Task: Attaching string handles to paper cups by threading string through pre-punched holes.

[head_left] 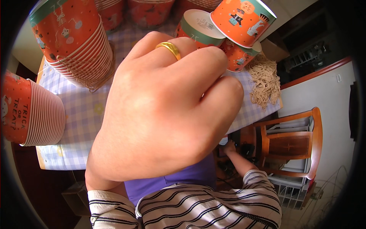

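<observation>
My left hand [164, 103] is raised close to the camera and fills the middle of the view. Its fingers curl inward, a gold ring [169, 49] on one of them. Whatever the fingers may hold is hidden behind the knuckles. My right hand [228, 147] hangs low on the right, below the table edge. It appears closed around a small pale thing with a bluish face [223, 141], too small to name. Nearest my left hand stand a stack of orange paper cups [82, 53] with brown string around it, and an orange-and-green paper cup [200, 24] with a white inside.
Another cup stack [42, 114] lies on its side at the table's left edge. At the right, one cup [244, 19] tilts on top of others, beside a heap of beige string [263, 80]. A checked cloth [82, 114] covers the table. A wooden chair [289, 145] stands right.
</observation>
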A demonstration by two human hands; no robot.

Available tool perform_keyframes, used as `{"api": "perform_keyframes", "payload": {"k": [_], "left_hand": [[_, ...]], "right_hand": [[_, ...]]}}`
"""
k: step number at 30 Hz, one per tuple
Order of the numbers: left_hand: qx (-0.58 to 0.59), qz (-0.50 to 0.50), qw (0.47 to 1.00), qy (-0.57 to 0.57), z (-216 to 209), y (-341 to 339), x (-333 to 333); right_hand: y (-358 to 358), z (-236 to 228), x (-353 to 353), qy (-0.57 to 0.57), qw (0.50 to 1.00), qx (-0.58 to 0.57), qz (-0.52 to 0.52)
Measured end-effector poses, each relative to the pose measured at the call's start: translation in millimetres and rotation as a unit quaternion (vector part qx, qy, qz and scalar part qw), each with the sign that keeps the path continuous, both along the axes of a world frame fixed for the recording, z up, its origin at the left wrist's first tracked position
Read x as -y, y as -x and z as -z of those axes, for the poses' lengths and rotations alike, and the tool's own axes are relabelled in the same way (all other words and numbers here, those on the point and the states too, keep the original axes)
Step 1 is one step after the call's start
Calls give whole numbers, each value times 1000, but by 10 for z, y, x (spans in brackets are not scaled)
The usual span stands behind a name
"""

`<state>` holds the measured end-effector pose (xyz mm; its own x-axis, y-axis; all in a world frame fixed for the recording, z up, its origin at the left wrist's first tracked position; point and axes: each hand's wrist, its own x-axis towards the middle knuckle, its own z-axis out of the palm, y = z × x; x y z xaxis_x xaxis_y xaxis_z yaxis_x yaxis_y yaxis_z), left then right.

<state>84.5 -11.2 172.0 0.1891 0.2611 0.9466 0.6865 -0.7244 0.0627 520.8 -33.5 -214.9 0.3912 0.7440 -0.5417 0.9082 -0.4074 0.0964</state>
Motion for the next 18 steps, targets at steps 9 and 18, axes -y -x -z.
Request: {"api": "perform_keyframes", "payload": {"k": [9,18], "left_hand": [[-38,-8,999,26,12,102,16],[25,4,1000,-4,-11,-9,27]], "right_hand": [[16,-171,24,-21,993,73,-87],[1217,-2607,-541,281,829,-300,-379]]}}
